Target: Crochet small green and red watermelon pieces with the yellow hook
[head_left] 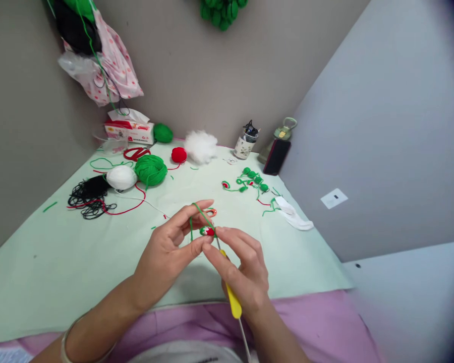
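Note:
Between thumb and fingers, my left hand (pixel 174 239) pinches a small crocheted piece (pixel 208 231) in red, white and green. Green yarn (pixel 191 229) runs over its raised index finger and down to the piece. My right hand (pixel 242 262) is closed on a crochet hook (pixel 232 300) with a yellow handle, its metal tip meeting the piece. An orange ring-like item (pixel 211 213) shows just behind the left fingers; what it belongs to is partly hidden.
Left on the table (pixel 79 272) lie a green yarn ball (pixel 151 170), white yarn (pixel 121 177), black yarn (pixel 89 194) and red scissors (pixel 136 154). White stuffing (pixel 201 146), a pen cup (pixel 245 143) and a phone (pixel 277 157) stand behind. Small green crocheted pieces (pixel 251 176) lie right.

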The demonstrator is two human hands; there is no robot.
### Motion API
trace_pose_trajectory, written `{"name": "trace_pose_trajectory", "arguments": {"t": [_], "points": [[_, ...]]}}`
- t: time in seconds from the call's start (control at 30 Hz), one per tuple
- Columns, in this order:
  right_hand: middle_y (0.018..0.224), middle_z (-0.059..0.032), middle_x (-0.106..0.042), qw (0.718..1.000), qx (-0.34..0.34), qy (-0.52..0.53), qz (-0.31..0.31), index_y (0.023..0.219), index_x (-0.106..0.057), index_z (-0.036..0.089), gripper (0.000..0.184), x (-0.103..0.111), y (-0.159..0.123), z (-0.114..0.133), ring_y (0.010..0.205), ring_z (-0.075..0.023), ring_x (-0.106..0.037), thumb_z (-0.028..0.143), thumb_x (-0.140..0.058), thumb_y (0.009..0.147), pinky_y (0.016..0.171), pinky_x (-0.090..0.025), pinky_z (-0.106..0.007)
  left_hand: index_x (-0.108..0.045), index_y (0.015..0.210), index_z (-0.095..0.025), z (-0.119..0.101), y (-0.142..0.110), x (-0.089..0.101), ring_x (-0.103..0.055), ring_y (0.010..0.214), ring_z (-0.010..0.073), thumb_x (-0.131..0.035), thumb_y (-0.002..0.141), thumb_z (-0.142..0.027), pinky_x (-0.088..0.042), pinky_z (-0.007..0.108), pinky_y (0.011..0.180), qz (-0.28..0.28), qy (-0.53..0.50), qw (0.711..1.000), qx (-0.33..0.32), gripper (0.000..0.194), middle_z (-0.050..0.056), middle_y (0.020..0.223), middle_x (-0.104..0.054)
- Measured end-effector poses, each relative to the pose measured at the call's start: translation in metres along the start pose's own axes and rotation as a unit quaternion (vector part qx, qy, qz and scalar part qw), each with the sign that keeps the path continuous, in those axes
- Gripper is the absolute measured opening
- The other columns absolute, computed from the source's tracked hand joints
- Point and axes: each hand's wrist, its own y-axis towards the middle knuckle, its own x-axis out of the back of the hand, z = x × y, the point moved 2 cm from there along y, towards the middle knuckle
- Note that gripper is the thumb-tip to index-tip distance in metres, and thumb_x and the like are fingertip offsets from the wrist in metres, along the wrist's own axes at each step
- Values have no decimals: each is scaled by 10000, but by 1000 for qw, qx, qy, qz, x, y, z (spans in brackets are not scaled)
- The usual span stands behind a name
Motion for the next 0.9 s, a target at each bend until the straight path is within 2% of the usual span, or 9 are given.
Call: {"name": "trace_pose_trajectory", "arguments": {"t": [0.2,0.37,0.5,0.6,0.73,0.9], "points": [[1160,-119,-600,999,38,-1,-1,1117,-676,155,279,2,1,-1,1140,-222,-604,48,-591,873,908,-590,-339,-612,1277,-334,-2,-2,-1,-605,976,160,-689,858,-249,-479,286,924,-28,38,998,-49,434,0,966,-639],[1116,-131,-656,999,29,24,-20,1123,-664,131,288,3,-1,-3,1111,-222,-642,35,-550,877,878,-604,-338,-656,1220,-326,-1,-2,-3,-601,932,152,-695,850,-214,-482,290,920,-42,39,995,-82,388,2,964,-648],[1041,-88,-668,1000,16,-2,-21,1079,-684,183,273,6,-1,1,1041,-190,-653,50,-629,847,838,-619,-307,-670,1196,-338,4,-3,-4,-589,949,146,-707,836,-176,-458,286,964,-55,57,993,-91,396,-3,993,-648],[996,-67,-674,999,32,-31,-7,1038,-708,192,275,10,3,5,994,-171,-652,43,-690,808,837,-622,-273,-682,1178,-349,5,-4,-4,-591,926,138,-704,837,-170,-465,277,960,-57,45,992,-105,386,-6,986,-648],[959,-54,-678,996,73,-50,7,992,-730,192,253,17,8,6,992,-163,-641,25,-679,810,868,-616,-252,-701,1150,-362,2,-4,-4,-611,912,135,-716,825,-168,-489,252,919,-31,15,996,-87,378,-11,944,-659],[931,-34,-682,992,114,-51,26,997,-739,195,252,23,12,5,992,-159,-623,50,-708,794,903,-606,-252,-699,1164,-345,-1,-2,0,-631,897,141,-708,831,-184,-522,229,849,38,-39,998,-28,370,2,937,-670]]}}
